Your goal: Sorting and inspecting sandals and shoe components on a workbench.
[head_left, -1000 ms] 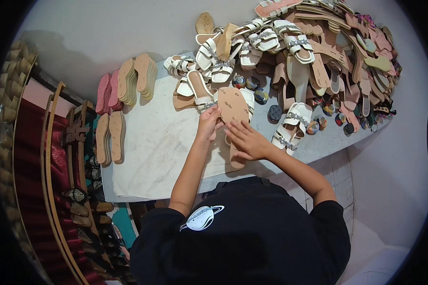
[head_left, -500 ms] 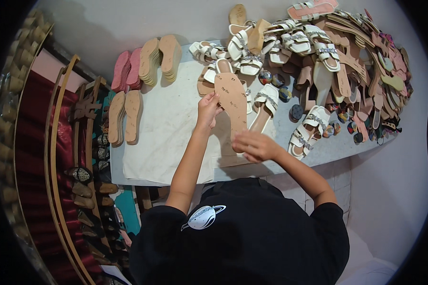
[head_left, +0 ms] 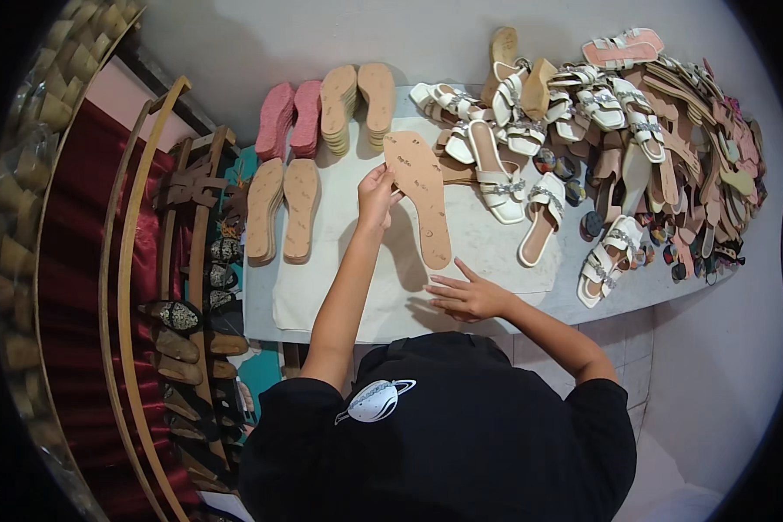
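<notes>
A tan insole (head_left: 419, 196) with small dark marks is held up over the table, its toe end away from me. My left hand (head_left: 378, 197) grips its left edge, thumb on top. Below the insole's heel, my right hand (head_left: 468, 297) is open with its fingers spread, apart from it. Two white sandals with grey decorated straps, one upper sandal (head_left: 500, 184) and one lower sandal (head_left: 544, 217), lie to the right of the insole. Part of a brown sole shows behind the insole's right edge.
Stacks of tan insoles (head_left: 266, 209) and pink insoles (head_left: 276, 122) stand at the left of the cloth-covered table (head_left: 322, 300). Many sandals and soles are heaped along the right (head_left: 670, 157). A wooden rack (head_left: 123, 252) with shoes stands left of the table.
My right hand has let go of the insole's heel end and opened, moving slightly lower. The view has shifted, so the table's things appear farther right. My left hand keeps its grip.
</notes>
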The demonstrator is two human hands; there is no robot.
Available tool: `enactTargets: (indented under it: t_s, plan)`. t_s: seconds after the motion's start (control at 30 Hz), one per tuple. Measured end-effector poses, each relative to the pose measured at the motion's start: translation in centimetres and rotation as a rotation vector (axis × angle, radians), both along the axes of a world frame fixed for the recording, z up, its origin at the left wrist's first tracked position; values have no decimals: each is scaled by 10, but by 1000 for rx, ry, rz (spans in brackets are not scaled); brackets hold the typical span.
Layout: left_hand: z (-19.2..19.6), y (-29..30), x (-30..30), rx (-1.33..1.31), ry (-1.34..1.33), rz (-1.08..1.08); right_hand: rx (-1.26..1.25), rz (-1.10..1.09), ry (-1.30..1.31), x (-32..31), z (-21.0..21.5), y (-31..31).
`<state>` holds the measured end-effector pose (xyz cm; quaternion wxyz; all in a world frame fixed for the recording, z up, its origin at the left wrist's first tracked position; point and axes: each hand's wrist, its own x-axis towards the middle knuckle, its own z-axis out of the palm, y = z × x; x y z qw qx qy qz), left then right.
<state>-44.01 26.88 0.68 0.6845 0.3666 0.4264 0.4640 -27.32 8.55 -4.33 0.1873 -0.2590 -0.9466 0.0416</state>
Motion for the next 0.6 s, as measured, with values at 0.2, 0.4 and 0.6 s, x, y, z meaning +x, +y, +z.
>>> enactTargets:
  t_s: [0.2,0.4,0.6]
  plan:
    - [-4,19,-43,19,-32,-4,206,-318,238,-55,12,30]
    - [6,27,-65,18,-42,-29,114,-682,253,-86,22,51]
    - [8,40,-77,11,-49,-23,63,-835,316,-106,15,67]
